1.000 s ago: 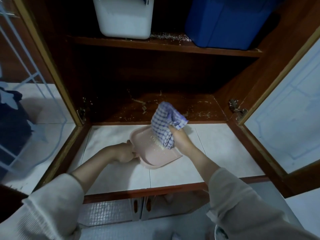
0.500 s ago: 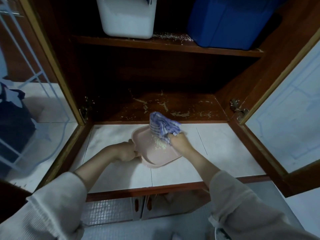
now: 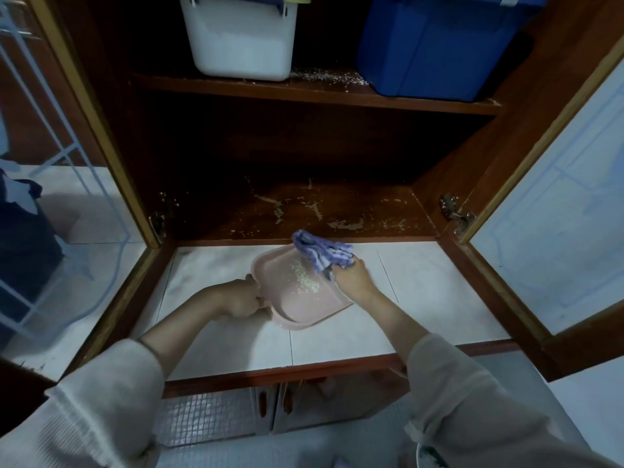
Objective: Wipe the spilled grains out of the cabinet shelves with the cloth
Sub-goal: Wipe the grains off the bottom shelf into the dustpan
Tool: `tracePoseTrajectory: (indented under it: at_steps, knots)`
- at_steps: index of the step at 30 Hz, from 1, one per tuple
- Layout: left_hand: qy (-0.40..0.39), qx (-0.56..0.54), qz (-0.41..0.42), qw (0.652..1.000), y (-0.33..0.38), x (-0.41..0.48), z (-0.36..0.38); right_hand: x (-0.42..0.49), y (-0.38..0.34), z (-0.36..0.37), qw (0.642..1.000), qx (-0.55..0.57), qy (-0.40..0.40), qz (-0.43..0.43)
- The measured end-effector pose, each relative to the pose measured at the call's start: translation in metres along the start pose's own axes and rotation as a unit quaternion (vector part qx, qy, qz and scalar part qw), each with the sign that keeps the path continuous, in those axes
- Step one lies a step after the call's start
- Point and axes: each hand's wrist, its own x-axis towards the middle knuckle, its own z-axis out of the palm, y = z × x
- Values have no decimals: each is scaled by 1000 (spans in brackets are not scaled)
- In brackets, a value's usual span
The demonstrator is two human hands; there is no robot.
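Since a second ago the cloth (image 3: 320, 252) has dropped from hanging tall over the pink dustpan (image 3: 300, 305) to a low bunch at the pan's far rim, centre of the frame, just short of the lower shelf (image 3: 337, 211). The right hand (image 3: 351, 276) grips it with curled fingers; the left hand (image 3: 239, 298) is closed round the pan's handle. Pale grains (image 3: 305, 278) lie in the pan, more streak the lower shelf, and others scatter the upper shelf (image 3: 320, 92) between a white bin (image 3: 239, 38) and a blue bin (image 3: 432, 45).
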Motion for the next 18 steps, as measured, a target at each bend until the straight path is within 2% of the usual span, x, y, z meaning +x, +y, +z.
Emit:
tracePoseTrajectory:
  at_steps: [3,8,12,15,18]
  knots:
    - [12,18,14,1000,3,-5,0,6,-9,-6,993,108,16,46]
    - [26,10,45,999,-1,-12,4,18,-16,-42,980,171,86,49]
    - [26,-38,50,998,-12,-19,6,21,3,-68,967,193,127,111]
    - [31,-65,38,997,-16,-26,6,13,15,-79,948,239,134,162]
    - [36,-72,38,996,-17,-32,7,7,21,-80,927,297,103,203]
